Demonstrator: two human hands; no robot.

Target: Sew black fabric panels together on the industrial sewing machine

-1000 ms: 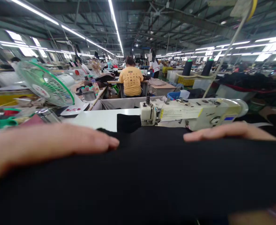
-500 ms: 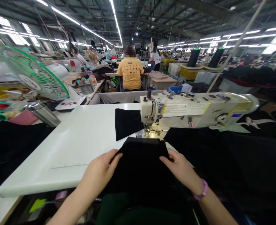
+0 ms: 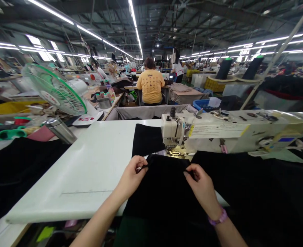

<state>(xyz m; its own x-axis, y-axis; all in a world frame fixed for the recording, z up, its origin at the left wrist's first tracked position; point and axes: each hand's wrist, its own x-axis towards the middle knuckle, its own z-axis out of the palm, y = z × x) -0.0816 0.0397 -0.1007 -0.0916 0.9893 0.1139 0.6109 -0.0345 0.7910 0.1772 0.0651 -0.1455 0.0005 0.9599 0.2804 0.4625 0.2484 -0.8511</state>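
Observation:
A piece of black fabric [image 3: 166, 192] is stretched between my two hands and hangs over the front edge of the white sewing table [image 3: 97, 161]. My left hand [image 3: 134, 171] pinches its upper left corner between thumb and fingers. At the upper right corner, my right hand [image 3: 199, 178], with a purple band on the wrist, pinches the cloth too. Just beyond the fabric's top edge stands the sewing machine [image 3: 175, 132], its needle area close to the cloth. Left of the machine head lies a smaller black fabric piece [image 3: 147, 139], flat on the table.
More black cloth [image 3: 256, 185] covers the right side, and another dark heap [image 3: 20, 164] lies at far left. A steel flask [image 3: 61, 129] and a green-rimmed fan [image 3: 56, 89] stand left of the table. A person in a yellow shirt [image 3: 151, 85] sits ahead, facing away.
Both hands have shifted their hold to the fabric's upper corners, and its top edge looks straighter. The camera view has turned slightly left and tilted up.

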